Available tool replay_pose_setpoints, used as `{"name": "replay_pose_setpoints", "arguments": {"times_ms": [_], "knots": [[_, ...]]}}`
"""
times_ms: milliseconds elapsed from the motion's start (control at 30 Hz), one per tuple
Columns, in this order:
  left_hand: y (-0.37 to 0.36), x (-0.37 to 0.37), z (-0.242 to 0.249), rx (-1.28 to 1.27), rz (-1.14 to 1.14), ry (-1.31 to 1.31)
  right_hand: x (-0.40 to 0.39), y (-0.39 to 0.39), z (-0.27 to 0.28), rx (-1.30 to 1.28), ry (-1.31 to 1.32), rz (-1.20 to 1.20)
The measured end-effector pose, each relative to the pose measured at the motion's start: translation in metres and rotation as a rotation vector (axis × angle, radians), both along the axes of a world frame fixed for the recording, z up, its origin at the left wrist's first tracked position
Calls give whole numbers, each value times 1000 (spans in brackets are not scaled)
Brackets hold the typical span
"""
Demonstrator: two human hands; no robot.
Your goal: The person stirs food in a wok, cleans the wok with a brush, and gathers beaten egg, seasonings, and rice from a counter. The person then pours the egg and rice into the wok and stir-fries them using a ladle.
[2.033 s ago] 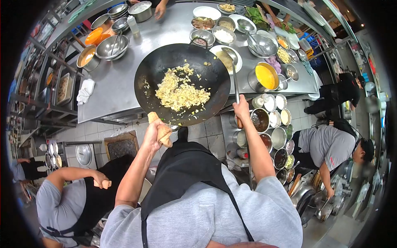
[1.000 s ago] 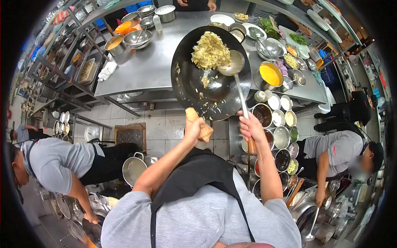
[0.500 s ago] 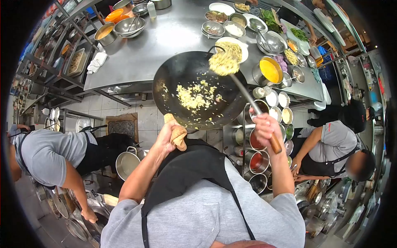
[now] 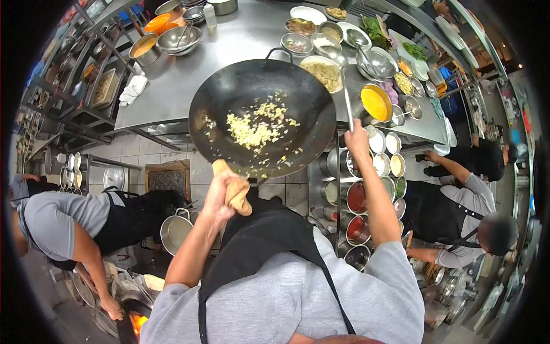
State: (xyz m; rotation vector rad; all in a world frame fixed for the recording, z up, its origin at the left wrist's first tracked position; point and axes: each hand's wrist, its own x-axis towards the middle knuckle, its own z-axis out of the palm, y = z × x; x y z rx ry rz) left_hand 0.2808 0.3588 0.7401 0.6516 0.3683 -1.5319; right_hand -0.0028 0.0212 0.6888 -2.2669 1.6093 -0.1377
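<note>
My left hand (image 4: 220, 192) grips the cloth-wrapped handle (image 4: 232, 192) of a large black wok (image 4: 309, 117), held in the air in front of me. A thin scatter of yellow fried rice (image 4: 255, 126) lies in the wok's middle. My right hand (image 4: 356, 139) is closed on the long handle of a metal ladle (image 4: 345, 92), whose bowl reaches over a white plate (image 4: 323, 73) heaped with fried rice on the steel counter (image 4: 189, 74).
Bowls of ingredients and a pot of yellow sauce (image 4: 375, 103) crowd the counter's right side. Seasoning pots (image 4: 358, 198) stand in rows below my right arm. One person (image 4: 63, 226) bends at the left, another person (image 4: 464, 206) at the right. A flame (image 4: 137, 322) burns low left.
The ladle, loaded with rice half a second ago, has swung right to the white plate, which now holds more rice. The wok holds less rice and has shifted slightly left.
</note>
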Motion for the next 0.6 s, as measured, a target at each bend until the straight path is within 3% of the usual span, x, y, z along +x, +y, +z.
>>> {"name": "replay_pose_setpoints", "arguments": {"times_ms": [33, 67, 100, 167, 233, 300, 333, 367, 500, 567, 600], "knots": [[-3, 4, -2, -129, 8, 61, -7, -4, 7, -49, -146, 64], [-32, 1, 0, -1, 68, -24, -11, -8, 14, -224, -286, 186], [-75, -2, 2, 134, 125, -112, -7, 4, 44, 41, -385, 70], [-138, 4, -49, -28, -28, -100, 4, 21, 116, 492, -627, -37], [-120, -33, -13, 50, 121, -108, -8, 58, 169, 616, -725, 10], [-88, -55, 15, 190, 127, -171, -36, 93, 197, 741, -784, -33], [-80, -49, 1, 129, 107, -182, -44, 106, 204, 770, -807, -52], [-69, -46, -15, 76, 84, -188, -52, 120, 207, 807, -826, -80], [-71, -63, 2, 172, 134, -267, -54, 148, 171, 709, -751, -124], [-52, -115, -70, 275, 194, -557, -35, 158, 129, 621, -629, -194], [-45, -123, -65, 189, 235, -641, -23, 158, 93, 690, -722, -184]]}}
